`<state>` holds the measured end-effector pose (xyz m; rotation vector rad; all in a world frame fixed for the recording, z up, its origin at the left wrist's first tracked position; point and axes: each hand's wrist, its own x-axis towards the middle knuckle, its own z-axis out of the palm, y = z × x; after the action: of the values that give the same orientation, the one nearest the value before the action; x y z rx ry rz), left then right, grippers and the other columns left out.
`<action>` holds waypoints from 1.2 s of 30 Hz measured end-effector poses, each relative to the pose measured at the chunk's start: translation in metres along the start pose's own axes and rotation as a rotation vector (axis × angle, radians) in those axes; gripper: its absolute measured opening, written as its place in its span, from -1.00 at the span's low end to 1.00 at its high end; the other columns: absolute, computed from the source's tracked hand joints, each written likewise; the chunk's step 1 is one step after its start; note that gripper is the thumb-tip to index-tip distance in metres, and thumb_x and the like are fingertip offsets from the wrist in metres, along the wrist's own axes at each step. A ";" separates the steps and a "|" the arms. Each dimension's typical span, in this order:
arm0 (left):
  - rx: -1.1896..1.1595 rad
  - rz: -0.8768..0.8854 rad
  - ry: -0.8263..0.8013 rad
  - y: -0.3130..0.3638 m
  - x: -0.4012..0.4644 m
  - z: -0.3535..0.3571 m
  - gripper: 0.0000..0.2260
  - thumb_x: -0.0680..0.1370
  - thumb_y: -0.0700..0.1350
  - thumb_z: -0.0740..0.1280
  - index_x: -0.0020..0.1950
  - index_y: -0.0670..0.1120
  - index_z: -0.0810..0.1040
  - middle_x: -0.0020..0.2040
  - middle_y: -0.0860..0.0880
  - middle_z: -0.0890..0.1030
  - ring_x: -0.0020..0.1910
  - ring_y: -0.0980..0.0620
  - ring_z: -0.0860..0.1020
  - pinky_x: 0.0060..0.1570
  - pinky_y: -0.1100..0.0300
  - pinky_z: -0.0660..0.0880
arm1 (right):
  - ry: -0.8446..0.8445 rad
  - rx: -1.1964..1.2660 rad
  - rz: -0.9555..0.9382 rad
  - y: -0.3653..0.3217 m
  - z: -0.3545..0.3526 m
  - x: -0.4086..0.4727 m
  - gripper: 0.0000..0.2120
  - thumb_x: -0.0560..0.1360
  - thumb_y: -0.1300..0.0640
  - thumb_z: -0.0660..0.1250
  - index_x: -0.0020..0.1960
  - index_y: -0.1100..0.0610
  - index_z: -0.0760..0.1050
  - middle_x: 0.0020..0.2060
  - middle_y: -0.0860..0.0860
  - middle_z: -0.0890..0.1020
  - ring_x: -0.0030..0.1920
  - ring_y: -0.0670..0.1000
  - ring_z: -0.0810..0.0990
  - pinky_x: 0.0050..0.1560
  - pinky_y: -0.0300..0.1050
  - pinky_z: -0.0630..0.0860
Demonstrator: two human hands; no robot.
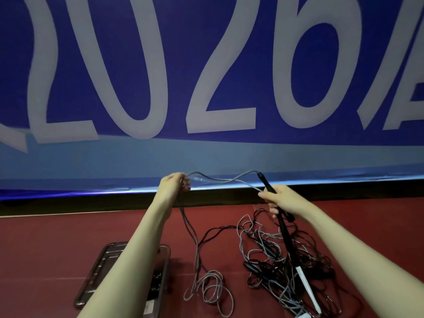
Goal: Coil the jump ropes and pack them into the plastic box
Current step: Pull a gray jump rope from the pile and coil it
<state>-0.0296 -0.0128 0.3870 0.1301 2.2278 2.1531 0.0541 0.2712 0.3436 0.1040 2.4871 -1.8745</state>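
While both hands are raised over the red floor (68,249), I see the left hand (175,183) curled round a bunch of grey rope (220,179), fingers closed on it. From that fist two grey strands hang down to a loose grey coil (212,288) lying on the floor.

Right hand (283,199) grips black handles (267,183), fingers wrapped round them. One handle points up and away, with the grey rope leaving its tip and sagging across to the left hand. A second black handle (286,239) slants down out of the same grip toward the floor, with a white tag (307,290) near its lower end.

Below the right hand sits a tangled pile of ropes (282,260), black and grey strands mixed, and I cannot tell how many ropes. Another black handle (251,267) lies at the pile's left edge.

Plastic box (165,267) is on the floor at lower left, mostly hidden under the left forearm. Something dark shows inside, I cannot tell what. It sits apart from the tangle, with the grey coil between them.

Blue banner (206,65) with big white characters fills the background.
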 end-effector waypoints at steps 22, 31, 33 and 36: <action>0.258 0.252 -0.468 0.023 -0.031 0.058 -0.69 0.64 0.03 0.20 -0.28 -0.02 0.38 -0.42 0.13 0.28 -0.46 0.15 0.21 -0.41 0.27 0.16 | -0.254 -0.271 -0.122 -0.051 0.005 -0.019 -0.80 0.58 0.07 0.33 -0.15 0.17 0.53 -0.35 0.08 0.60 -0.27 0.05 0.61 -0.11 -0.09 0.52; -0.124 0.175 -0.302 0.027 -0.023 0.053 -0.70 0.66 -0.02 0.17 -0.26 -0.05 0.38 -0.41 0.09 0.23 -0.46 0.15 0.13 -0.49 0.31 0.05 | -0.454 -0.129 -0.010 -0.039 0.004 -0.017 -0.88 0.58 0.17 0.32 -0.10 0.20 0.48 -0.28 0.08 0.58 -0.14 0.14 0.63 0.11 0.08 0.57; -0.085 0.176 -0.293 0.026 -0.020 0.046 -0.70 0.65 -0.01 0.18 -0.26 -0.05 0.39 -0.40 0.09 0.25 -0.46 0.15 0.14 -0.48 0.30 0.07 | -0.437 -0.128 0.018 -0.034 0.004 -0.016 -0.86 0.58 0.16 0.32 -0.13 0.18 0.46 -0.29 0.07 0.55 -0.19 0.13 0.61 0.09 0.09 0.56; 0.124 0.183 -0.329 0.023 -0.020 0.045 -0.70 0.65 -0.02 0.19 -0.27 -0.06 0.42 -0.40 0.10 0.35 -0.45 0.14 0.25 -0.41 0.29 0.19 | -0.380 -0.111 0.052 -0.028 0.003 -0.016 -0.82 0.59 0.14 0.32 -0.15 0.18 0.41 -0.34 0.05 0.51 -0.30 0.08 0.55 -0.06 0.06 0.57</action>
<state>-0.0048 0.0305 0.4078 0.6645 2.2232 1.8978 0.0678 0.2602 0.3709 -0.1727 2.2944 -1.5574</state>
